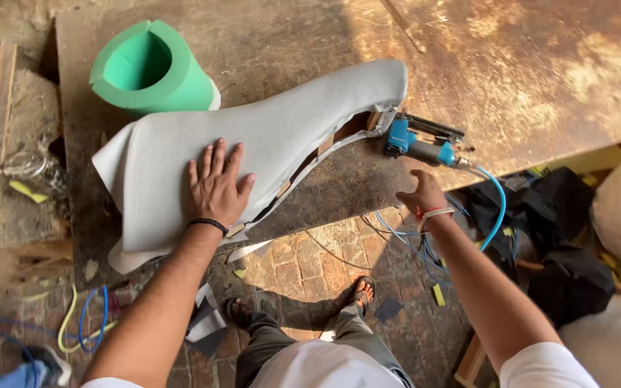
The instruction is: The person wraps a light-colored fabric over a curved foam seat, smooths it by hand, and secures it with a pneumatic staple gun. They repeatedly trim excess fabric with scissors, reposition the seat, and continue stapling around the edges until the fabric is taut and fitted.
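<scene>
Left hand flat, fingers spread, pressing grey fabric-covered panel on worn brown table. Right hand open, just short of blue pneumatic staple gun lying at panel's open edge; blue air hose trails off table edge. Green foam roll upright behind panel. Brick floor, sandalled feet below.

White shirt, grey trousers, sandals

2 bare arms with short white sleeves; black band on left wrist, red-and-white band on right wrist; dark sandals on both feet.
</scene>
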Action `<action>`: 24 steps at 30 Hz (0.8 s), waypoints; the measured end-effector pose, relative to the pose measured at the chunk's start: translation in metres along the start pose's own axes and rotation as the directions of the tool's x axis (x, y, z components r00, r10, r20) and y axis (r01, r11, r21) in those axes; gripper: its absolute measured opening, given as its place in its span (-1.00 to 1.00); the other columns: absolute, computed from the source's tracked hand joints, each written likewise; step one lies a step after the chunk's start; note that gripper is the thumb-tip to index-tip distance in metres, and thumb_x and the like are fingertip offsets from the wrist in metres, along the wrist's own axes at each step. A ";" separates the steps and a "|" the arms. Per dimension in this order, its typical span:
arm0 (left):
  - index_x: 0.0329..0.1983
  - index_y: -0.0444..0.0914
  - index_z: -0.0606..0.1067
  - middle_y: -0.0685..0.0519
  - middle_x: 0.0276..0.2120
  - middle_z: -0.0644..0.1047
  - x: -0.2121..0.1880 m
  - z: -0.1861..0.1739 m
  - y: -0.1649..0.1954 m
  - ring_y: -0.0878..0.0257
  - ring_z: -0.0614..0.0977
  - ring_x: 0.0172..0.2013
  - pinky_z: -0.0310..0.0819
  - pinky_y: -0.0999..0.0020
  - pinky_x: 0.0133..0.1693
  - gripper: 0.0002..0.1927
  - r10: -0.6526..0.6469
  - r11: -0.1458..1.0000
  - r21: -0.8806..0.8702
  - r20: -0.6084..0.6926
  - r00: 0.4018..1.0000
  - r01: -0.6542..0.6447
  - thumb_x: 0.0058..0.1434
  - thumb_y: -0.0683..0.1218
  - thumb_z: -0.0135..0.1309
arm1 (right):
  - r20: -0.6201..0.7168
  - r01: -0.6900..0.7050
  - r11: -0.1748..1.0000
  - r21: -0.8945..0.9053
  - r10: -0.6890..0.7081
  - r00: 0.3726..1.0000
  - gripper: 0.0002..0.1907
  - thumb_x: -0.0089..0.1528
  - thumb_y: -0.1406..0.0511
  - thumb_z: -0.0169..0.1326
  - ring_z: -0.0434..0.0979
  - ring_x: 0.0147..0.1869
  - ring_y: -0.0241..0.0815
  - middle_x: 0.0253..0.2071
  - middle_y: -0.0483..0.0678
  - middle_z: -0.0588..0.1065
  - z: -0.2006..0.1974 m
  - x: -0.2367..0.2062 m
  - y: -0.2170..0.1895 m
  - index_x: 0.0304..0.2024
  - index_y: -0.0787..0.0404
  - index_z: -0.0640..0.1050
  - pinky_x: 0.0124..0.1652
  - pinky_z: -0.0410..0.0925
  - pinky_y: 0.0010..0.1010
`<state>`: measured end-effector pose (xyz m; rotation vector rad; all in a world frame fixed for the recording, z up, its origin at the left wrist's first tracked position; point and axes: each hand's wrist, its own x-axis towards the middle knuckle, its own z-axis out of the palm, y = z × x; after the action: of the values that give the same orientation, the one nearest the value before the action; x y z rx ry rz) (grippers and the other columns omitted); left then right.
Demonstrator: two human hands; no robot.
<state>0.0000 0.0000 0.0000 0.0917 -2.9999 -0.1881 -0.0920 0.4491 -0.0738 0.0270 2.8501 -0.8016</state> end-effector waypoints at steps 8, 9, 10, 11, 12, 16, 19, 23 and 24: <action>0.49 -0.10 0.27 -0.13 0.50 0.16 0.016 0.000 -0.015 -0.08 0.13 0.48 -0.16 -0.07 0.43 -0.38 -0.264 0.964 -0.052 -0.108 0.958 0.260 0.40 0.16 -0.15 | 0.228 0.137 0.897 -0.421 -0.041 0.973 0.07 -0.05 0.06 0.47 0.46 0.28 0.27 0.22 0.28 0.44 -0.024 0.143 -0.005 0.38 0.23 0.24 0.18 0.37 -0.05; 0.49 -0.11 0.27 -0.13 0.50 0.17 0.017 0.002 -0.017 -0.08 0.14 0.48 -0.15 -0.07 0.43 -0.39 -0.265 0.964 -0.047 -0.112 0.958 0.262 0.40 0.14 -0.15 | 0.235 0.157 0.871 -0.466 -0.049 0.971 0.05 -0.08 0.01 0.50 0.46 0.29 0.24 0.24 0.23 0.44 -0.022 0.147 -0.012 0.32 0.20 0.28 0.16 0.39 -0.02; 0.49 -0.12 0.27 -0.14 0.50 0.17 0.018 0.003 -0.020 -0.08 0.14 0.47 -0.14 -0.07 0.42 -0.40 -0.260 0.966 -0.042 -0.115 0.959 0.256 0.40 0.12 -0.14 | 0.255 0.175 0.864 -0.472 -0.056 0.965 0.05 -0.06 0.01 0.49 0.49 0.26 0.23 0.19 0.23 0.47 -0.020 0.149 -0.019 0.34 0.16 0.26 0.16 0.38 0.02; 0.48 -0.12 0.27 -0.14 0.50 0.17 0.019 0.003 -0.022 -0.07 0.15 0.47 -0.13 -0.06 0.42 -0.40 -0.248 0.969 -0.041 -0.117 0.962 0.245 0.40 0.10 -0.13 | 0.272 0.187 0.858 -0.479 -0.057 0.961 0.05 -0.04 0.02 0.47 0.53 0.22 0.22 0.15 0.22 0.51 -0.020 0.149 -0.025 0.37 0.12 0.24 0.15 0.37 0.07; 0.49 -0.13 0.26 -0.14 0.50 0.17 0.019 0.003 -0.023 -0.06 0.14 0.47 -0.14 -0.07 0.42 -0.40 -0.251 0.968 -0.025 -0.108 0.962 0.249 0.41 0.10 -0.13 | 0.282 0.190 0.850 -0.491 -0.051 0.958 0.05 -0.01 0.02 0.46 0.56 0.19 0.21 0.10 0.21 0.55 -0.018 0.144 -0.030 0.39 0.08 0.22 0.15 0.36 0.11; 0.52 -0.14 0.20 -0.12 0.51 0.12 0.021 0.005 -0.024 -0.04 0.12 0.48 -0.15 -0.07 0.43 -0.36 -0.239 0.970 0.027 -0.057 0.969 0.241 0.39 0.09 -0.14 | 0.371 0.099 0.956 -0.276 0.011 0.929 -0.16 0.22 0.06 0.29 0.65 -0.12 0.22 -0.06 0.37 0.56 -0.004 0.099 -0.044 0.35 0.25 0.17 -0.12 0.55 -0.12; 0.53 -0.12 0.16 -0.13 0.52 0.07 0.017 0.006 -0.028 -0.04 0.09 0.48 -0.18 -0.10 0.42 -0.36 -0.249 0.965 0.071 -0.040 0.968 0.252 0.40 0.09 -0.16 | 0.515 -0.127 0.967 0.221 -0.005 0.857 -0.45 0.13 0.23 0.19 0.67 -0.33 0.01 -0.21 0.17 0.63 0.012 0.027 -0.047 0.14 0.21 0.38 -0.32 0.58 -0.13; 0.54 -0.11 0.12 -0.14 0.51 0.05 0.018 0.008 -0.024 -0.07 0.06 0.47 -0.22 -0.13 0.41 -0.37 -0.245 0.965 0.087 -0.041 0.969 0.247 0.43 0.09 -0.18 | 0.758 -0.683 0.335 0.649 -0.208 0.618 -0.65 0.20 0.24 0.13 0.53 -0.55 -0.14 -0.47 -0.09 0.49 0.052 -0.050 -0.067 -0.08 0.30 0.38 -0.52 0.51 -0.26; 0.54 -0.11 0.12 -0.13 0.52 0.05 0.015 0.008 -0.023 -0.05 0.06 0.48 -0.21 -0.12 0.42 -0.37 -0.252 0.963 0.088 -0.035 0.967 0.255 0.43 0.09 -0.19 | 0.759 -0.782 0.100 0.615 -0.345 0.552 -0.62 0.23 0.18 0.14 0.51 -0.59 -0.23 -0.52 -0.13 0.47 0.073 -0.067 -0.079 -0.04 0.31 0.43 -0.56 0.48 -0.37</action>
<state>-0.0147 -0.0231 -0.0090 0.4857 -2.9634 -0.0728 -0.0185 0.3454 -0.0824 0.2901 0.8640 -1.8446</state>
